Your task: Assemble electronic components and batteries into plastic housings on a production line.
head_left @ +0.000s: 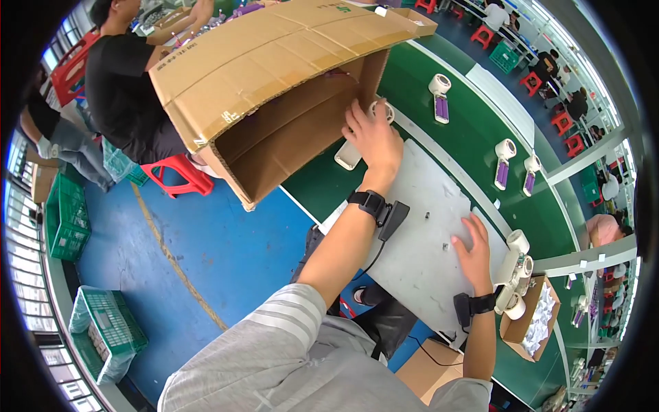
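Observation:
My left hand (375, 143) is across a white round-headed housing (348, 156) beside the cardboard box (274, 48). Its fingers curl over the housing's middle, and the palm hides part of it. Toward the hand, the box's open side shows a bare brown inside. My right hand (473, 253) is over the right part of a grey board (419, 233), fingers apart and holding nothing. Just right of that hand, several white round-headed parts (518, 242) are grouped together. Both wrists wear black straps with small devices.
White units with purple handles (441, 106) lie along the green worktop (405, 69). An open carton (528, 326) with white pieces stands at the right. A co-worker (120, 82) sits beyond the box. Green crates (110, 329) and a red stool (180, 175) are on the blue floor.

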`<state>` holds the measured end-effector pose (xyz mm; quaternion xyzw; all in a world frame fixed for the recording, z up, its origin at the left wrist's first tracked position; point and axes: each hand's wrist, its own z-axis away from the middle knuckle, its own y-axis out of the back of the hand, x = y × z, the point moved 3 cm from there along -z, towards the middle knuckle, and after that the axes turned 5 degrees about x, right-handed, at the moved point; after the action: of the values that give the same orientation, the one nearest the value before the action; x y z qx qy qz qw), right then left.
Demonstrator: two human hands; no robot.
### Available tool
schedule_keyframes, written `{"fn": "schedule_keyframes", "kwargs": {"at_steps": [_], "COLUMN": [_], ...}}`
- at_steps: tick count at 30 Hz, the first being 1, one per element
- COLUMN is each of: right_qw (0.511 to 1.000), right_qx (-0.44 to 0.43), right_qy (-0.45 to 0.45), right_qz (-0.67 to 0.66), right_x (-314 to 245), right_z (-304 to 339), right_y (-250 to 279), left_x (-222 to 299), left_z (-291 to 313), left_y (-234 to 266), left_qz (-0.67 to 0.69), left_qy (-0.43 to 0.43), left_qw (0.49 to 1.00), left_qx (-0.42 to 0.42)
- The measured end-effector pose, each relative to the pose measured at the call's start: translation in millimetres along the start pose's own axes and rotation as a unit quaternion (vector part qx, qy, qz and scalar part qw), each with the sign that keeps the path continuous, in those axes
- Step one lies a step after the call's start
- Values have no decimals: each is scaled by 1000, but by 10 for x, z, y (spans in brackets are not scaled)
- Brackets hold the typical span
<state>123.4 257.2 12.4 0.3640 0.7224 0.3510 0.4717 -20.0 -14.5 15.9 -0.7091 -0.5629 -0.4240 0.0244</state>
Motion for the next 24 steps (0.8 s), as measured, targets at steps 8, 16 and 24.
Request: {"fn": "schedule_keyframes", "kwargs": {"at_steps": [8,16,24], "right_qw": [983,970,911], "right_qx": [80,110,169], "right_qy": [-47,-78,-81], "right_qz": [-161,-202,-367], "right_x": [289,221,328], "right_z": [41,23,11], "right_y": [-13,34,-49], "left_x": [-49,302,1084], "left_z": [-32,-3,1209], "left_y": [-27,95,277], "left_qz": [-67,165,333], "left_qy": [99,36,-147], "left_qw": [980,969,795], "left_qx": [-157,-182,-486]}}
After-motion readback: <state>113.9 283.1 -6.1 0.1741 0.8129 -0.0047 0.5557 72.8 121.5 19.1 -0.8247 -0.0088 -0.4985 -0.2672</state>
